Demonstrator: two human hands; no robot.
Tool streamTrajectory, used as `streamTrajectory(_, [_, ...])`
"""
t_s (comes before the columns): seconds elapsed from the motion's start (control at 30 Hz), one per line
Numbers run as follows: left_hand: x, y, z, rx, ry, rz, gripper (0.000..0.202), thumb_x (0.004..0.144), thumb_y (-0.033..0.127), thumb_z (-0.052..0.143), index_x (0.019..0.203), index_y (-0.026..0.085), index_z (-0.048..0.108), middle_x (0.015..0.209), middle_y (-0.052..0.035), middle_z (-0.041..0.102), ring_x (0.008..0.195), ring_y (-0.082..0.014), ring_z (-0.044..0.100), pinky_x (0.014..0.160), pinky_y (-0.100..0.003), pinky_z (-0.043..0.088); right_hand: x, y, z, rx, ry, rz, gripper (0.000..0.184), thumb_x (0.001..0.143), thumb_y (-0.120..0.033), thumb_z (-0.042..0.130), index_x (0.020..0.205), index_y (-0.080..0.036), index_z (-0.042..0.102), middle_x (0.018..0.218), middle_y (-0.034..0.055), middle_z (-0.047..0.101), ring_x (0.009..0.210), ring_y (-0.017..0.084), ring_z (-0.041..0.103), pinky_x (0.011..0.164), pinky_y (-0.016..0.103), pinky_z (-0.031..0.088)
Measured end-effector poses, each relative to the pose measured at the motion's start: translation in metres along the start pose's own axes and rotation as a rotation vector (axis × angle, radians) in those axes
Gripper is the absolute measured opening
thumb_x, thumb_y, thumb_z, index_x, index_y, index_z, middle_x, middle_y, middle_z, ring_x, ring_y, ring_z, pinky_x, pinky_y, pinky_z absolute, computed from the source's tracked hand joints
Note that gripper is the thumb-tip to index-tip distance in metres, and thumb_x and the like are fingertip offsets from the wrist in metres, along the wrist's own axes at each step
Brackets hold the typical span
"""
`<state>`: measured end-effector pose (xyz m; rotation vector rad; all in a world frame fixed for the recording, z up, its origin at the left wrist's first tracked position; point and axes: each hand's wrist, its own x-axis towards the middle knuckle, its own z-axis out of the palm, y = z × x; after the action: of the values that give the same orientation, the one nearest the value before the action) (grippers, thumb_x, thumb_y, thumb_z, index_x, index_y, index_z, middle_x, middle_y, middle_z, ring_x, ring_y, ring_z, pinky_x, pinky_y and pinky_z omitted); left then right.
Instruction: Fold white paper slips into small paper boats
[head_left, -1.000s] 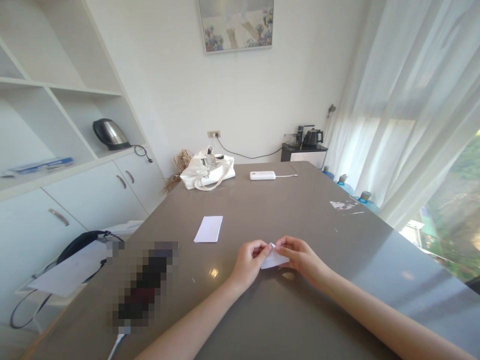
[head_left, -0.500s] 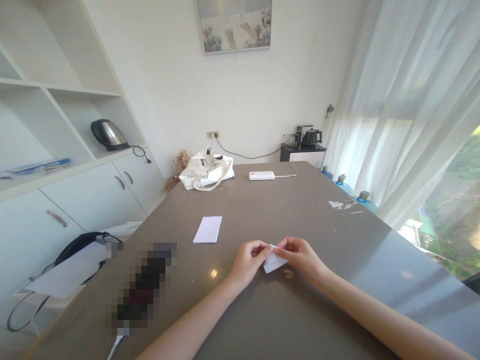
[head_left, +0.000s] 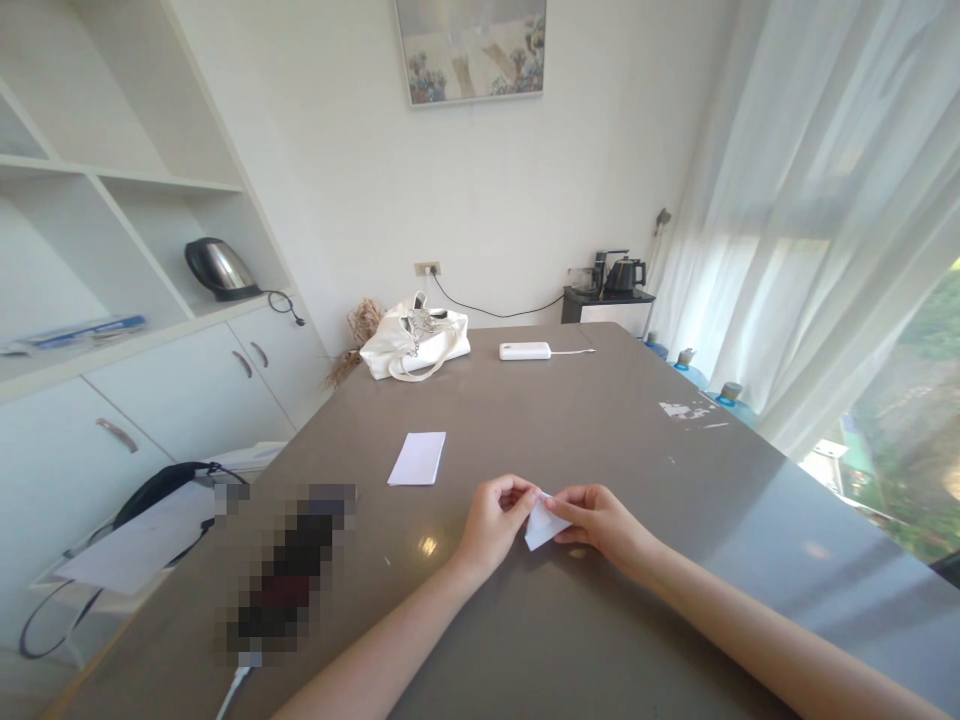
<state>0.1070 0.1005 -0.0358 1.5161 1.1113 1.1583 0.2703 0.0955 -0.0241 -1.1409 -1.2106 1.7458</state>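
Observation:
Between my two hands is a small white folded piece of paper [head_left: 543, 526], held just above the table. My left hand [head_left: 495, 520] pinches its upper left corner between thumb and fingertips. From the other side my right hand [head_left: 600, 516] grips the paper's right edge, thumb on top and fingers behind. Parts of the paper are covered by the fingers, so its exact fold cannot be made out. A little stack of white paper sheets [head_left: 417, 459] lies flat on the table, left of and beyond my left hand.
On the brown table [head_left: 585, 420] a blurred-out dark object [head_left: 289, 575] with a white cable lies at left. A white bag [head_left: 416, 338] and a white power bank [head_left: 524, 351] sit at the far end. Blue water bottles [head_left: 731, 403] stand beyond the right edge.
My right hand has shifted slightly down along the paper, its fingers now more curled behind it. The paper has turned a little and hangs more upright. My left hand keeps its pinch.

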Motion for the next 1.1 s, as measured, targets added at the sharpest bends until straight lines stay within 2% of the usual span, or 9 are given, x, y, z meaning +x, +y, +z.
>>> streamTrajectory(0.1, [-0.0013,0.0001,0.0006,0.036,0.011,0.02,0.025,0.078,0.037,0.06,0.074,0.013,0.065,0.072,-0.0069,0.068,0.068,-0.0176,0.062,0.064,-0.025,0.047,0.0,-0.0006,0.001,-0.027,0.033,0.016,0.036,0.06,-0.046,0.076,0.065,-0.012,0.066,0.061,0.0018,0.064,0.054,0.011,0.058,0.05,0.02,0.044])
streamTrajectory(0.27, [-0.003,0.0027,0.0012,0.091,0.023,0.048,0.024,0.079,0.036,0.057,0.074,0.014,0.064,0.072,-0.0059,0.067,0.067,-0.0168,0.061,0.063,-0.025,0.046,0.0,-0.0007,0.0011,-0.064,0.044,-0.014,0.036,0.057,-0.047,0.076,0.063,-0.013,0.066,0.059,0.0012,0.063,0.054,0.012,0.058,0.05,0.021,0.045])
streamTrajectory(0.4, [-0.0041,0.004,0.0007,0.106,0.01,0.054,0.024,0.08,0.035,0.056,0.073,0.013,0.062,0.07,-0.0056,0.065,0.065,-0.0157,0.059,0.061,-0.024,0.045,0.0017,0.0025,-0.0005,-0.13,0.035,-0.063,0.037,0.06,-0.049,0.074,0.062,-0.013,0.065,0.054,0.0001,0.061,0.049,0.011,0.054,0.047,0.021,0.041])
streamTrajectory(0.6, [-0.0051,-0.0008,0.0032,0.093,0.009,0.05,0.023,0.081,0.035,0.054,0.073,0.014,0.058,0.069,-0.0044,0.062,0.064,-0.0141,0.057,0.06,-0.022,0.043,0.0042,0.0051,-0.0001,-0.252,0.051,-0.146,0.04,0.062,-0.052,0.071,0.064,-0.012,0.067,0.057,0.0027,0.063,0.051,0.012,0.055,0.049,0.023,0.041])
streamTrajectory(0.77, [-0.0067,-0.0024,0.0028,0.111,0.0,0.071,0.022,0.081,0.034,0.054,0.073,0.014,0.059,0.068,-0.0035,0.062,0.062,-0.0132,0.056,0.058,-0.022,0.042,0.0049,0.005,0.0006,-0.329,0.025,-0.202,0.043,0.068,-0.056,0.064,0.064,-0.013,0.066,0.054,0.0011,0.059,0.05,0.012,0.052,0.05,0.023,0.04])
streamTrajectory(0.93, [-0.0065,-0.0012,0.002,0.105,-0.032,0.057,0.021,0.08,0.032,0.054,0.073,0.013,0.059,0.068,-0.0035,0.061,0.062,-0.013,0.055,0.058,-0.022,0.041,0.0054,0.0066,-0.0016,-0.405,0.042,-0.297,0.043,0.074,-0.053,0.06,0.062,-0.012,0.065,0.053,0.0007,0.056,0.049,0.011,0.046,0.047,0.022,0.031])
streamTrajectory(1.1, [-0.0051,-0.0018,0.003,0.074,-0.036,0.035,0.022,0.08,0.033,0.055,0.074,0.013,0.059,0.068,-0.004,0.061,0.063,-0.0133,0.055,0.059,-0.022,0.041,0.0053,0.0065,-0.002,-0.416,0.068,-0.31,0.043,0.075,-0.052,0.06,0.062,-0.012,0.065,0.054,0.0018,0.057,0.049,0.011,0.047,0.046,0.022,0.031])
